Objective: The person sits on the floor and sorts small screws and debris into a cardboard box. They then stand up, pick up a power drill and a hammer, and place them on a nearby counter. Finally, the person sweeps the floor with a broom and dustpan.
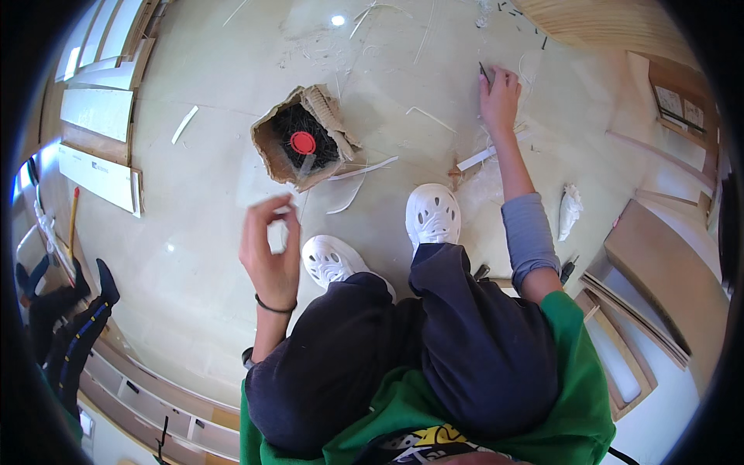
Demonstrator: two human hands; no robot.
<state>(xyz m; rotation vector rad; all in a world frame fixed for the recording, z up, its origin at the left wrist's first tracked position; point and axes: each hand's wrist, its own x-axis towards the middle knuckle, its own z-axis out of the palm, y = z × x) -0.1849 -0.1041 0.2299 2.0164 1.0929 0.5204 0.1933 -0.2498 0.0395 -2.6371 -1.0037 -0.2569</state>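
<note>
My right hand [501, 103] reaches out low over the floor, thumb and fingers pinching a dark screw [483, 71]. My left hand [270, 250] is raised in front of my left knee, with thumb and fingers curved into a loop; the blurred fingertips do not show whether anything is between them. Just beyond it stands a torn cardboard box [264, 151], open at the top. Inside lie many black screws [293, 119], a red round plastic disc [303, 142] and a piece of clear tape.
Several loose screws [536, 30] are scattered near a curved wooden panel [610, 23]. White offcut strips [185, 125] litter the floor. Boards are stacked at left [96, 174] and right [668, 273]. A drill-like tool [569, 269] lies beside my right elbow. Another person's legs [75, 337] show at left.
</note>
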